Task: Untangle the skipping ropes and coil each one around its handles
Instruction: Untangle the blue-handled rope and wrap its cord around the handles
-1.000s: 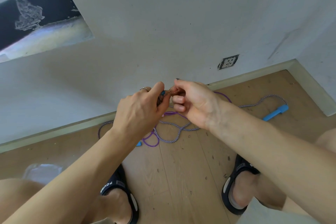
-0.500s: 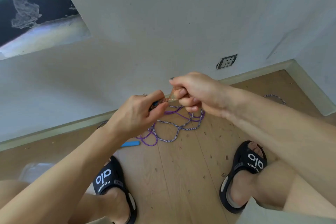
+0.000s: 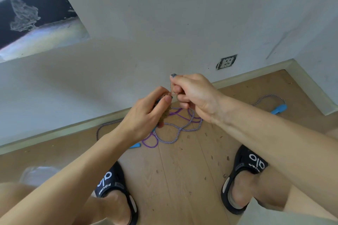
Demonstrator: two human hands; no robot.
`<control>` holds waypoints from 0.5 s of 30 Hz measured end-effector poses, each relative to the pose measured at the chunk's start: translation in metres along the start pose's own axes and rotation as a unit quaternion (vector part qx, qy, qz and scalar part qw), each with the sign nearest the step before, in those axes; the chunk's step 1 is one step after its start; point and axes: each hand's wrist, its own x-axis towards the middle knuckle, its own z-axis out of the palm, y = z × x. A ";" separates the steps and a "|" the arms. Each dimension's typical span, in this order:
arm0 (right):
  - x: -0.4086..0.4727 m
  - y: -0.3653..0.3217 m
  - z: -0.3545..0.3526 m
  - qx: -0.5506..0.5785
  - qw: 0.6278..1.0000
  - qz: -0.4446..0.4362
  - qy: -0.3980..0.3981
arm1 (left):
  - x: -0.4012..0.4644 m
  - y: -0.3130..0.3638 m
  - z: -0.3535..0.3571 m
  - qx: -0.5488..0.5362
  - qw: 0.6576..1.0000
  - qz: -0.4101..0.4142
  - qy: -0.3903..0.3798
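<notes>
Nearest to us, our two sandalled feet (image 3: 117, 186) stand on the wooden floor (image 3: 175, 179), and above them we hold our hands together in mid-air. Our left hand (image 3: 146, 115) is curled round a brownish wound bundle (image 3: 164, 113), with a bit of blue showing at its top; we take it to be a rope coiled on its handles, though the fingers hide most of it. Our right hand (image 3: 193, 95) pinches a thin tan cord end (image 3: 172, 91) that runs across to the bundle, thumb and forefinger closed on it.

Beyond the hands, the striped rope (image 3: 175, 131) and the purple rope (image 3: 151, 142) lie looped over one another on the floor, near the skirting along the far edge. One blue handle (image 3: 135, 145) lies just left of the tangle, and another blue handle (image 3: 279, 109) lies well apart, towards the far right corner, with striped rope curving to it.

We judge these ropes light, limp and braided, so they should grip well yet snag at crossings. Handles look stiff, and we would take hold there, feeding the slack through loosely, not tugging knots tight. Farthest off, a wall socket (image 3: 226, 61) sits above the skirting.
</notes>
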 end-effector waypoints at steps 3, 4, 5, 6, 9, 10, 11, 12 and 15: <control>0.004 -0.004 -0.004 0.055 0.998 0.036 -0.006 | -0.001 0.001 0.003 -0.027 1.000 -0.002 -0.005; 0.006 -0.004 -0.007 0.070 0.996 0.050 -0.008 | -0.001 0.002 0.003 -0.032 0.999 -0.001 -0.002; 0.008 -0.004 -0.010 0.079 0.995 0.060 -0.011 | -0.002 0.003 0.005 -0.031 1.000 0.000 -0.002; 0.009 -0.002 -0.011 0.077 0.995 0.064 -0.016 | -0.003 0.004 0.005 -0.026 1.000 -0.001 -0.003; 0.010 -0.003 -0.013 0.029 0.998 0.035 -0.040 | -0.002 0.008 0.007 -0.051 0.998 -0.028 -0.012; 0.008 -0.007 -0.014 0.004 0.999 0.012 -0.050 | 0.001 0.009 0.006 -0.075 0.996 -0.039 -0.017; 0.006 -0.012 -0.014 -0.026 0.998 -0.015 -0.057 | 0.003 0.011 0.004 -0.092 0.994 -0.048 -0.023; 0.002 -0.016 -0.014 -0.059 0.996 -0.040 -0.059 | 0.006 0.014 0.001 -0.095 0.993 -0.056 -0.030; -0.011 -0.028 -0.017 -0.143 0.984 -0.092 -0.052 | 0.012 0.031 -0.010 -0.102 0.993 -0.052 -0.040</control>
